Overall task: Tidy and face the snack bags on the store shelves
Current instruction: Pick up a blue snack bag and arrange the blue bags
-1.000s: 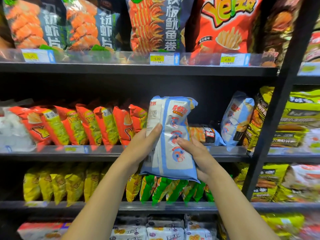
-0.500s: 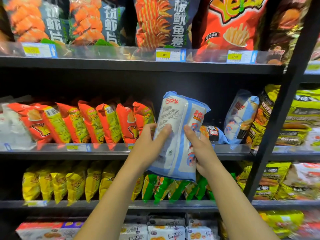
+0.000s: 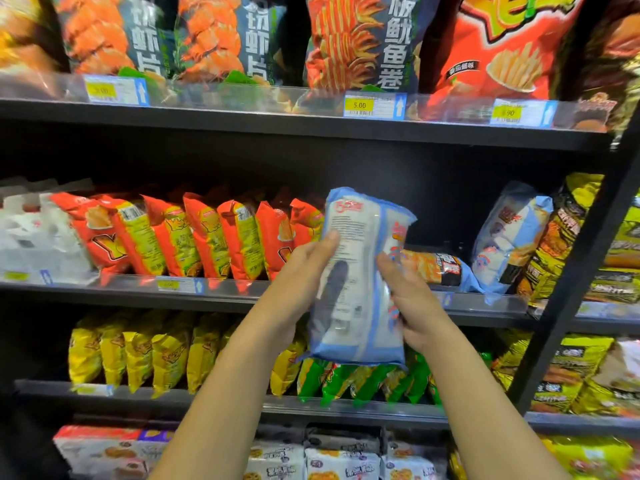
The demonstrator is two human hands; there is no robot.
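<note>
Snack bag (image 3: 356, 282) now shows more of its back panel, lifted before the middle shelf (image 3: 114, 293) front edge; fingers of left hand (image 3: 298, 275) and right hand (image 3: 412, 306) grip it; facing seems not finished.

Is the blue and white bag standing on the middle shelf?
No, the left hand and right hand hold the blue and white bag in front of the shelf.

The white plastic snack bag with pale blue borders (image 3: 356, 282) is showing small black print on its white back and red marks along one edge. The row of orange-red foil bags (image 3: 207, 237) is flashing yellow panels, while the black metal shelves (image 3: 242, 128) are carrying yellow price labels (image 3: 359, 105).
</note>
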